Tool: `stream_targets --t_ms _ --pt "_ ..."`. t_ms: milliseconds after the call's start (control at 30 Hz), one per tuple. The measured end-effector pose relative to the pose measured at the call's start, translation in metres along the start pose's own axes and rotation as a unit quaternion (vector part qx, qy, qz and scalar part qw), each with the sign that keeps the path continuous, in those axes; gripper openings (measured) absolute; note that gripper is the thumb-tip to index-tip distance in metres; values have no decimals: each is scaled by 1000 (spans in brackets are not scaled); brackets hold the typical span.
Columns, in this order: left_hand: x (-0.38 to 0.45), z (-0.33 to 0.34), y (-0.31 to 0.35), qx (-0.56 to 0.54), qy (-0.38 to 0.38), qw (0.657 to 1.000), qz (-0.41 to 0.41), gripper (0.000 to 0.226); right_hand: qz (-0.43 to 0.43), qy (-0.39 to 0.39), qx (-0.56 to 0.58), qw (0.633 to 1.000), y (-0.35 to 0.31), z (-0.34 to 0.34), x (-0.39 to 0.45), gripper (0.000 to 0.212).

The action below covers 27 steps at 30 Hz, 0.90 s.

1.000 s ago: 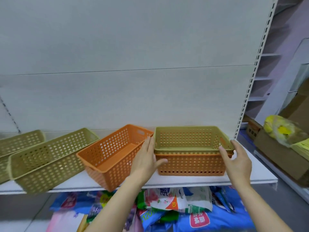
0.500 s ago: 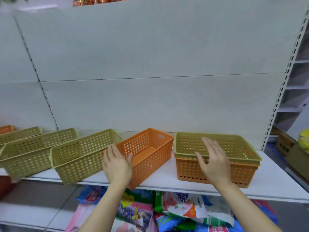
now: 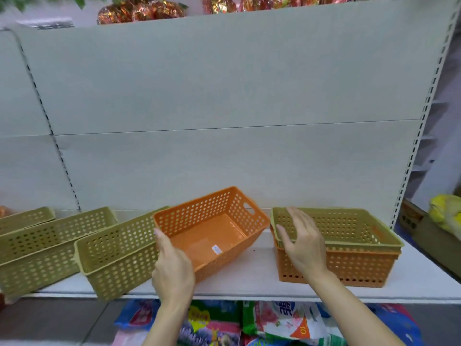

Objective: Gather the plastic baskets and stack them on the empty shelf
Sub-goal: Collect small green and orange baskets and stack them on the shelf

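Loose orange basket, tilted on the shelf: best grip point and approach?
Take the loose orange basket by its two short end rims, one hand per end. It's tipped toward the camera, open side up; the far end has a handle slot. Left hand is already at the near end.

I have a single wide-angle view, from the camera worn on the person's head. It faces the white shelf (image 3: pixel 249 283) and its back panel (image 3: pixel 224 83) nearly square on, tilted slightly down, from just above shelf height. It sits close: both forearms enter from the bottom edge, and the left hand (image 3: pixel 172 268) and right hand (image 3: pixel 303 248) fill the lower middle. The wide lens bows the slotted uprights at both sides. No second view overlaps it.
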State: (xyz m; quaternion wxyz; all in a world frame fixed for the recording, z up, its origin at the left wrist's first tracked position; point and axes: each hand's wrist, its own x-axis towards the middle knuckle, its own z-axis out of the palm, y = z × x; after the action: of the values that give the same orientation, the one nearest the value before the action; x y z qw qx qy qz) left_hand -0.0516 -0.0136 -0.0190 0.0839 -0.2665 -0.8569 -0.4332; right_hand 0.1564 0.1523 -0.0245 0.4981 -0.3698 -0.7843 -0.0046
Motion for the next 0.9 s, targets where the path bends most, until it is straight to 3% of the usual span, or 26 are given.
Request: stream_targets --t_ms 167,300,533,600,667,767,833,900 --pt "7 -57 -16 -47 34 996 70 63 36 -6 69 997 -42 8 16 70" --pt "34 -84 -49 -144 10 981 133 66 107 1 179 978 -75 11 24 49" --pt "79 -106 -75 -252 -4 961 112 53 156 20 327 932 -128 29 26 48" --pt "97 -105 -92 -237 36 968 79 46 173 52 344 921 -138 36 24 46" --pt "125 -97 -127 -156 75 985 -5 50 182 71 353 915 -145 42 19 44" --pt "157 -68 -185 -66 -26 984 -164 62 185 89 346 915 -146 47 8 43" --pt "163 -54 -203 -84 -97 971 -200 55 198 109 330 916 -144 46 3 43" --pt "168 -43 -209 -76 -120 965 -221 54 209 129 325 913 -139 40 -1 43"
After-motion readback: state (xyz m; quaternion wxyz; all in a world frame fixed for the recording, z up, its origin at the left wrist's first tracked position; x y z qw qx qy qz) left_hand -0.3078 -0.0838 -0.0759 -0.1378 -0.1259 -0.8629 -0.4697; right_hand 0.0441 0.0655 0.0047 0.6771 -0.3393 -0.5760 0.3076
